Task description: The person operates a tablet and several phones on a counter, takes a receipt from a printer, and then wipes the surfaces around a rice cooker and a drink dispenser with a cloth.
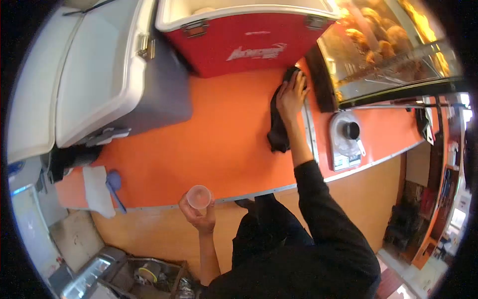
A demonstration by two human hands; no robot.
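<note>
My left hand [196,215] is wrapped round a small translucent plastic cup [199,197], held at the counter's front edge with its round end facing up. Farther out and to the right, my right hand [293,97] presses on a black cloth [278,124] with its fingers over the far end. The rest of the cloth trails toward me across the orange counter [224,129]. Just beyond the cloth stands a red cooler box [244,42] with its top open.
A grey cooler [159,89] with a raised white lid takes up the left side. At the right are a kitchen scale [347,162] and a lit glass case [383,65] of fried food. A white cloth [98,192] and a blue-grey ladle [115,189] lie at the counter's left end.
</note>
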